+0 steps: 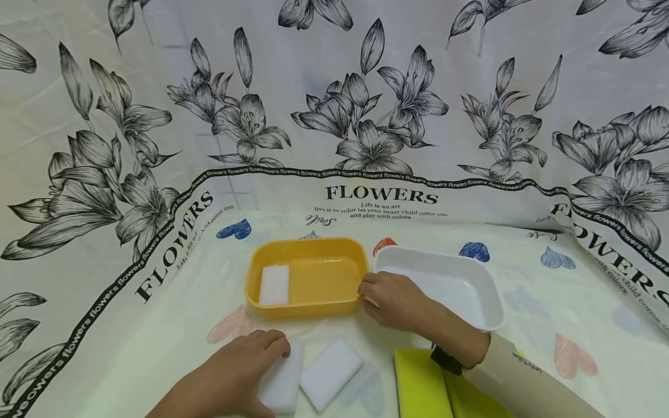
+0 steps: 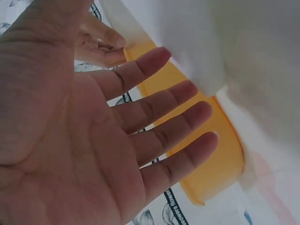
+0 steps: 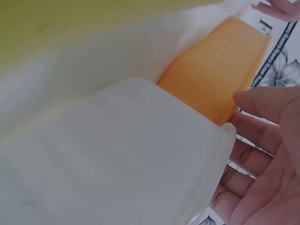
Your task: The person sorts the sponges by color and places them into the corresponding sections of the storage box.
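On the left, my left hand (image 1: pixel 243 368) lies over the left side of a white sponge block (image 1: pixel 286 380). The left wrist view shows its fingers (image 2: pixel 161 115) straight and spread beside the white block. A second white block (image 1: pixel 331 374) lies flat just to the right. My right hand (image 1: pixel 394 302) pinches the right end of the yellow plastic tray (image 1: pixel 326 307) at the rim, its thumb on the wall in the right wrist view. Inside that tray, at the left end, sits a white block (image 1: pixel 274 284).
A white tray (image 1: pixel 449 281) stands against the yellow tray's right side, under the right forearm. Two yellow slabs (image 1: pixel 422 383) lie at the front right, partly beneath the right sleeve. A flower-printed curtain (image 1: pixel 334 58) rises behind the heart-patterned cloth.
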The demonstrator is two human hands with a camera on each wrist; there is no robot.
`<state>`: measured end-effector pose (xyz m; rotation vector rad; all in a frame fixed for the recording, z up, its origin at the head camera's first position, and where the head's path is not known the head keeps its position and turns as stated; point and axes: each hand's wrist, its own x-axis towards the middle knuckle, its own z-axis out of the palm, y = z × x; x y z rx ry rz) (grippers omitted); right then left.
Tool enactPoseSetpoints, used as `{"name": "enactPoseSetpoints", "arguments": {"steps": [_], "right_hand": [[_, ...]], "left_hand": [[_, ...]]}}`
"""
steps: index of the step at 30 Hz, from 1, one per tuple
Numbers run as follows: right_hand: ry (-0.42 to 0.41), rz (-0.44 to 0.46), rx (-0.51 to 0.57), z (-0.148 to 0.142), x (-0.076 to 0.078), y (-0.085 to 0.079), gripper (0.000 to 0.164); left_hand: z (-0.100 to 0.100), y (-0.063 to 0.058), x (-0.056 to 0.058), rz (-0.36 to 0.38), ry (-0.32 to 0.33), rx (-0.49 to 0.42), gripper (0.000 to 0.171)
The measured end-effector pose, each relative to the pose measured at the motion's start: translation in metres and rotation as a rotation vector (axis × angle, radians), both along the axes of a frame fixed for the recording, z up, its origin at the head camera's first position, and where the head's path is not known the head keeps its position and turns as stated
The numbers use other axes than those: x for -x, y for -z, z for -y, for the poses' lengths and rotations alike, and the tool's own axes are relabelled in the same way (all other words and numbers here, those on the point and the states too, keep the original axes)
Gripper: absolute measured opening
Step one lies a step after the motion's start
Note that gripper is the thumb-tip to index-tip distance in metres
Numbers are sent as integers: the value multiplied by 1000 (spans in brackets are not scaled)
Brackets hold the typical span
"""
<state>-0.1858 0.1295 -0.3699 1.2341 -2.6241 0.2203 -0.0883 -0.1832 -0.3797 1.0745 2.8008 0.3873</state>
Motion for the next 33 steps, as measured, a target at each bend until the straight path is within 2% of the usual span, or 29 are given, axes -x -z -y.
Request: {"name": "enactPoseSetpoints", "arguments": {"steps": [3, 7, 11, 26, 33], "right_hand": [[3, -9, 6, -3, -1, 0, 7], [-16, -6, -5, -1, 1, -2, 7], [-4, 7, -16, -2, 0, -2, 6], [26, 14, 13, -5, -2, 1, 7], [7, 18, 19, -1, 1, 2, 7]], "left_hand": [[-3, 3, -1, 13, 2, -19, 71], [-3, 7, -4, 63, -37, -44, 70], [-2, 7, -4, 99, -44, -55, 71], [0, 4, 4, 28, 47, -87, 74], [2, -8, 2, 79, -3, -71, 74]]}}
